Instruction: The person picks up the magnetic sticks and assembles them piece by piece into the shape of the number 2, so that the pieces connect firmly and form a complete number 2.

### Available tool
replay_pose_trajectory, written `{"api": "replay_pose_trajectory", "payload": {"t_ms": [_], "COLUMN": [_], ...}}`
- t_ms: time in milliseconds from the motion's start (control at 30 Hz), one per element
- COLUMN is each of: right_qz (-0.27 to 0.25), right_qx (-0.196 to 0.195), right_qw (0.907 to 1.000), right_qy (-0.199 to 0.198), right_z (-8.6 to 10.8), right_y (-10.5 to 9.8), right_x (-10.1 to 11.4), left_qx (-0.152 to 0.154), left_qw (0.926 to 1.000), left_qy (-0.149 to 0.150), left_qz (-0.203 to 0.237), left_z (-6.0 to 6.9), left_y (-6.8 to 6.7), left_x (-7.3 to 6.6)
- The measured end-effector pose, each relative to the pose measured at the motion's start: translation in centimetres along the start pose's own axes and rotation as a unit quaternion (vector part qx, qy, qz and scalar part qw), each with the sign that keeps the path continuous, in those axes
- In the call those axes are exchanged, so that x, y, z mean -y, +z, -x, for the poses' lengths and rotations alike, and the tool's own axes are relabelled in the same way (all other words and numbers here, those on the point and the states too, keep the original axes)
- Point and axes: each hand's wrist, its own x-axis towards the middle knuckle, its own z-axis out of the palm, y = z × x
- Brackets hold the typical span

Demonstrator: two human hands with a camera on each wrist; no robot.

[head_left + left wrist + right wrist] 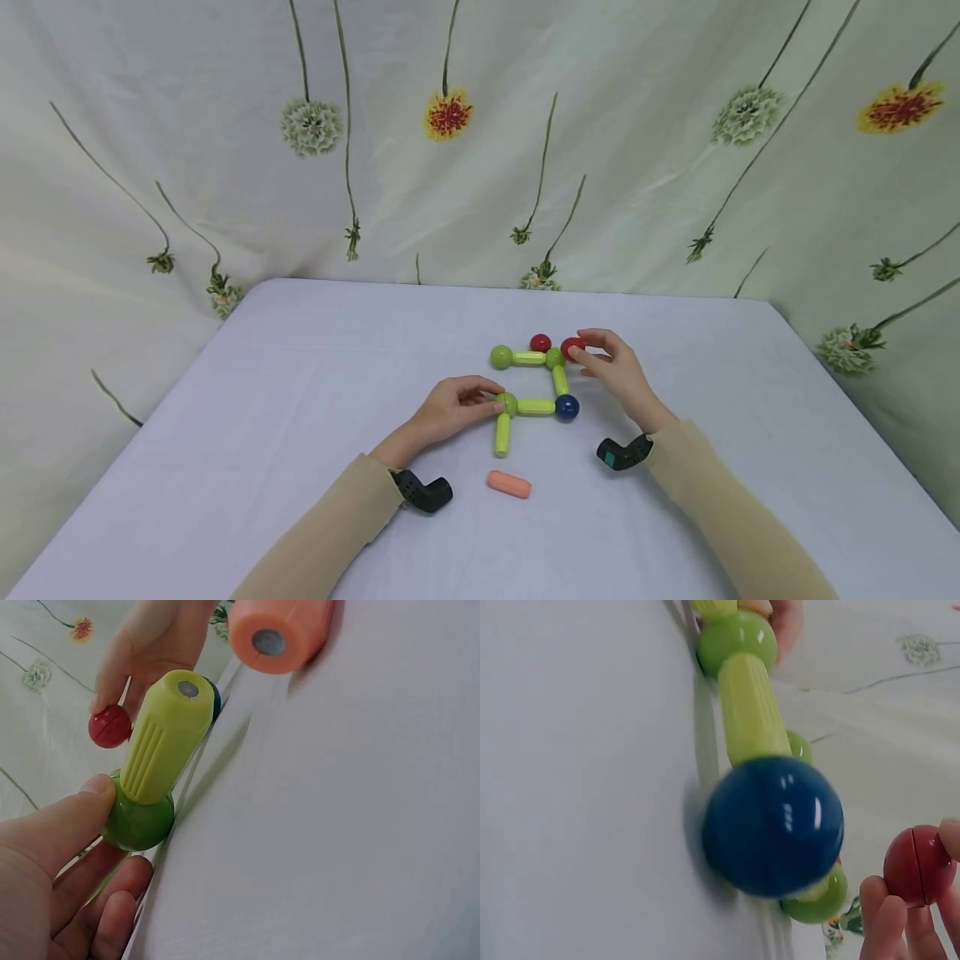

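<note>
My left hand (453, 407) pinches a green ball (139, 823) between thumb and fingers. From that ball one yellow-green magnetic rod (502, 437) points toward me, and another rod (536, 407) runs right to a dark blue ball (774, 826). A further rod (560, 381) links the blue ball to a second green ball (554, 358), from which a rod (528, 358) reaches left to a third green ball (501, 357). My right hand (617, 373) holds a red ball (919, 866) in its fingertips, close to the right of the second green ball.
Another red ball (541, 342) sits at the far side of the joined pieces, by the second green ball. Nearer to me lies an orange rod (509, 484) with a metal end. The pale tablecloth (225, 433) meets a flowered curtain (637, 167) behind.
</note>
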Motion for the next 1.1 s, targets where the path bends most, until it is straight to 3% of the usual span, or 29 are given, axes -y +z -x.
{"api": "replay_pose_trajectory", "payload": {"t_ms": [133, 333, 567, 800, 1100], "right_qz": [-0.015, -0.022, -0.043, -0.064, -0.045], "right_qx": [0.010, 0.034, 0.075, 0.162, 0.241], "right_qw": [0.9998, 0.9992, 0.9958, 0.9812, 0.9609], "right_qy": [-0.003, -0.003, -0.031, -0.084, -0.129], "right_z": [2.0, 4.4, 6.0, 6.5, 6.8], "right_y": [0.9, 2.4, 3.7, 4.4, 4.9], "right_x": [0.3, 0.7, 0.7, 0.1, -0.4], "left_qx": [-0.005, -0.002, 0.006, 0.009, 0.005], "left_qw": [1.0000, 1.0000, 1.0000, 1.0000, 1.0000], "left_qy": [-0.004, 0.001, 0.004, -0.001, 0.007], "left_qz": [-0.005, -0.001, 0.003, -0.003, -0.004], "left_z": [0.0, -0.2, -0.3, -0.3, -0.2], "left_y": [0.2, 0.0, -0.1, -0.1, 0.0], "left_x": [-0.4, 0.6, 0.8, 0.7, 0.7]}}
